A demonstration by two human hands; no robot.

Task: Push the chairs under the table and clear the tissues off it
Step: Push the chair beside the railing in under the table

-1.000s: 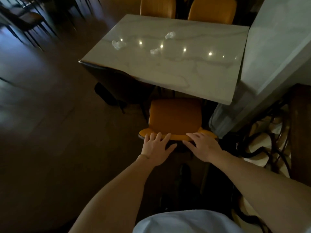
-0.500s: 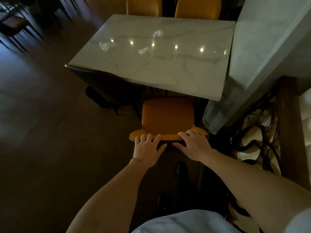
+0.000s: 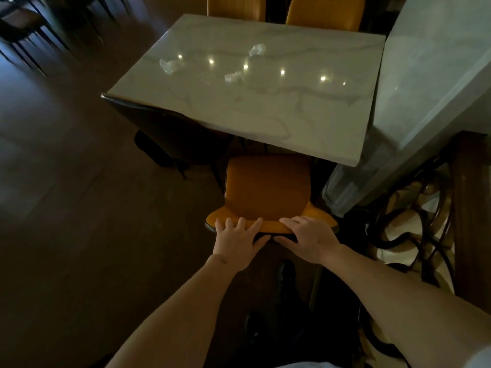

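An orange chair (image 3: 267, 187) stands at the near edge of the marble table (image 3: 265, 115), its seat partly under the tabletop. My left hand (image 3: 236, 240) and my right hand (image 3: 308, 240) rest side by side on the top of its backrest, fingers curled over the edge. Three crumpled tissues lie on the far half of the table: one at the left (image 3: 170, 65), one in the middle (image 3: 233, 76) and one farther back (image 3: 257, 49). A dark chair (image 3: 170, 134) stands tucked at the near left corner.
Two more orange chairs (image 3: 236, 7) (image 3: 325, 11) stand at the table's far side. A pale marble ledge (image 3: 430, 75) rises to the right, with dark curved metalwork (image 3: 414, 208) below it. Dark chair legs (image 3: 34, 35) stand at the far left on brown floor.
The orange chair has slid slightly farther under the table with both hands on its backrest. The view has shifted a little; the tissues lie where they were.
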